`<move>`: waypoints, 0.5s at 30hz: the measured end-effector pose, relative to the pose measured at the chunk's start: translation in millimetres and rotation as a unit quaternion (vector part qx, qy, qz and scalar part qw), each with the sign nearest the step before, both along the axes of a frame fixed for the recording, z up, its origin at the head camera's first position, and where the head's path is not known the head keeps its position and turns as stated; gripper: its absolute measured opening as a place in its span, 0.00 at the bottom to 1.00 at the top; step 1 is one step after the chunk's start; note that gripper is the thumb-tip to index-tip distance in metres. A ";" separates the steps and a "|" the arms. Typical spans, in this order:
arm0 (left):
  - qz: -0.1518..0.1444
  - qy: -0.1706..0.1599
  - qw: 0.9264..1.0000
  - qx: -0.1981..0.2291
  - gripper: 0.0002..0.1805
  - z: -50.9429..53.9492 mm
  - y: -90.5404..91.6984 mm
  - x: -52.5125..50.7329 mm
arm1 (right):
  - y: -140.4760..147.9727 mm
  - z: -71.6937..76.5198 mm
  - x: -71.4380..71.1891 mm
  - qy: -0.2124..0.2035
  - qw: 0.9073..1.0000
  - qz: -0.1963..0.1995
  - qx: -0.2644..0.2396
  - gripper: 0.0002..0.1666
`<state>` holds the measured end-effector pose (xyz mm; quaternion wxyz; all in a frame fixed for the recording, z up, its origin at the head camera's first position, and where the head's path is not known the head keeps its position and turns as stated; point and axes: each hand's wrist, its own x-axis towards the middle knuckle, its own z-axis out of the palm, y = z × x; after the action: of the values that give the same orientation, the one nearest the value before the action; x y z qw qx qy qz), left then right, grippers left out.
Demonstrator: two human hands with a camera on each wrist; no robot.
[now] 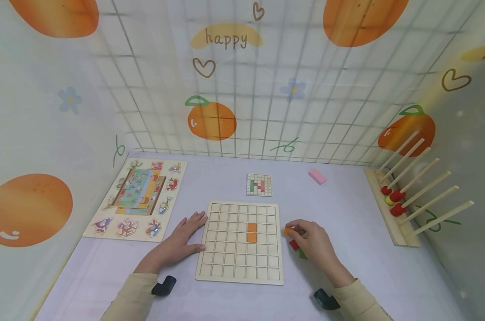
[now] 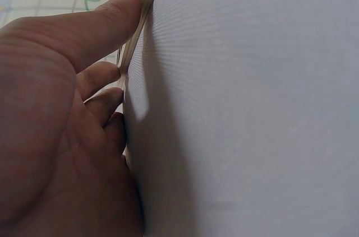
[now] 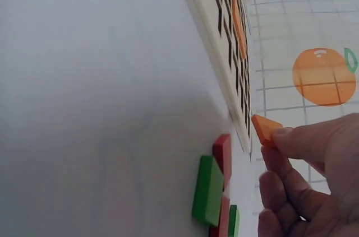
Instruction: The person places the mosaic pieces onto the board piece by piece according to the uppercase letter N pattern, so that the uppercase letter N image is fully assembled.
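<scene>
Beside the board's (image 1: pixel 226 248) right edge, the right hand (image 1: pixel 314 243) pinches an orange tile (image 3: pixel 265 129) near red tiles (image 3: pixel 223 156) and green tiles (image 3: pixel 207 191); the left hand (image 1: pixel 176 243), fingers spread, touches the left edge. Two orange tiles (image 1: pixel 252 228) sit right of the board's centre. Past its far edge lies a card (image 1: pixel 259 184); near the surface's (image 1: pixel 222 178) left edge, a puzzle (image 1: pixel 114 233).

free lane L of pegged rack (image 1: pixel 387 211), red/green blocks (image 3: pixel 208 191) obstruct nr board's (image 1: pixel 240 246) R edge
</scene>
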<state>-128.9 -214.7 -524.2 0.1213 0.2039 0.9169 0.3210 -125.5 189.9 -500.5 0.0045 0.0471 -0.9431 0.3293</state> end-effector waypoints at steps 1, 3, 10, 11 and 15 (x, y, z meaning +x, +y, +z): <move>0.000 -0.001 1.000 0.000 0.46 -0.1 0.0 0.0 | -0.9 0.4 0.8 0.004 1.000 0.003 -0.005 0.10; 0.000 -0.001 1.000 -0.002 0.46 -0.1 0.1 0.0 | -2.7 1.2 2.4 0.004 1.000 0.008 -0.016 0.10; 0.002 -0.005 1.000 -0.004 0.46 0.0 -0.3 0.3 | -13.3 1.9 7.8 -0.004 0.999 0.016 -0.036 0.10; 0.002 -0.005 1.000 -0.005 0.47 0.0 -0.4 0.3 | -15.0 1.1 8.2 -0.003 0.999 0.015 -0.034 0.10; 0.002 -0.003 1.000 -0.009 0.47 -0.1 -0.4 0.2 | -22.0 -1.2 10.6 0.002 0.999 0.022 -0.037 0.10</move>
<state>-128.7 -215.1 -524.4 0.1249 0.1999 0.9197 0.3139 -115.0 167.9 -501.6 0.0010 0.0686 -0.9288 0.3642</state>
